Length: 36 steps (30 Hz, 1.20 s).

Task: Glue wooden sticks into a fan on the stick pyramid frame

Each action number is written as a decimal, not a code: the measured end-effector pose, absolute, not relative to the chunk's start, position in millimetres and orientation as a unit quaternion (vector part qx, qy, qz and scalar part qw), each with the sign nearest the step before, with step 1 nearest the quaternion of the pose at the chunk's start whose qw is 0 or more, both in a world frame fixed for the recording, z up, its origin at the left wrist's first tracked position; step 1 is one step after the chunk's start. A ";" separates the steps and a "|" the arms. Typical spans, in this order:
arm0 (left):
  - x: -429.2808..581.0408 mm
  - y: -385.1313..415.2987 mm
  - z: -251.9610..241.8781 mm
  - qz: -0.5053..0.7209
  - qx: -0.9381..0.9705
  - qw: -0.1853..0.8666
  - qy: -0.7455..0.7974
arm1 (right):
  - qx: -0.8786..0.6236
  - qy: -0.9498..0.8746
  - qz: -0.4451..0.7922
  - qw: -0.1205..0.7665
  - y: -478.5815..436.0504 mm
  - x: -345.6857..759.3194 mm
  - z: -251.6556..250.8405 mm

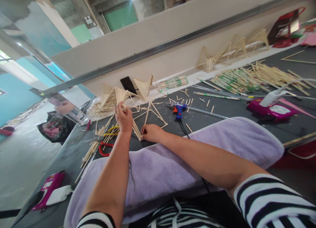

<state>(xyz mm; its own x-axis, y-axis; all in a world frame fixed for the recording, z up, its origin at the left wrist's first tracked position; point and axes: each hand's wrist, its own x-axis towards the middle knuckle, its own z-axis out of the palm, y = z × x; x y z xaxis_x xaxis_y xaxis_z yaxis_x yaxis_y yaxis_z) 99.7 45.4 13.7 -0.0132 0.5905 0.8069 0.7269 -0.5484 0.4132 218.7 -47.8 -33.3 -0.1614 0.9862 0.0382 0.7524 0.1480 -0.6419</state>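
Note:
A wooden stick frame [158, 112] with triangular sides stands on the dark table in front of me. My left hand [124, 118] is closed around sticks on the frame's left side, by a fan of thin sticks [120, 95]. Lower down, my right hand [152, 133] pinches the frame near its front corner; the fingertips are partly hidden. Right of the frame lies a blue hot glue gun [180, 111] with a long glue stick [209, 113] behind it. Yellow-handled pliers [112, 130] and red-handled scissors [105, 149] rest left of my left wrist.
A lilac towel [158, 165] covers the table's front edge under my forearms. Loose sticks [91, 152] lie at left, bundled sticks [237, 79] at right. Finished stick models [208, 60] and a phone [128, 85] lean on the wall. Magenta power strips [271, 109] sit at both ends.

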 end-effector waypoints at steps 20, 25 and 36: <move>98.5 46.6 13.0 -0.534 -0.703 0.071 -0.465 | -0.601 -0.720 0.242 0.248 -46.1 217.6 -37.6; 98.8 46.0 13.4 -0.533 -0.703 0.069 -0.465 | -0.606 -0.717 0.249 0.237 -47.0 217.6 -35.9; 97.9 48.8 11.6 -0.534 -0.707 0.064 -0.460 | -0.596 -0.726 0.240 0.245 -46.5 218.1 -37.3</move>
<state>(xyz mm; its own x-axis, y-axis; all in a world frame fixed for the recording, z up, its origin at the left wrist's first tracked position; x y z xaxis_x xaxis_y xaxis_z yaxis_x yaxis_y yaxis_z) 97.9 48.8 11.6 0.0073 0.5815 0.8135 0.7178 -0.5695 0.4006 218.1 -46.5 -37.3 -0.1704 0.9830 0.0690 0.7476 0.1745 -0.6408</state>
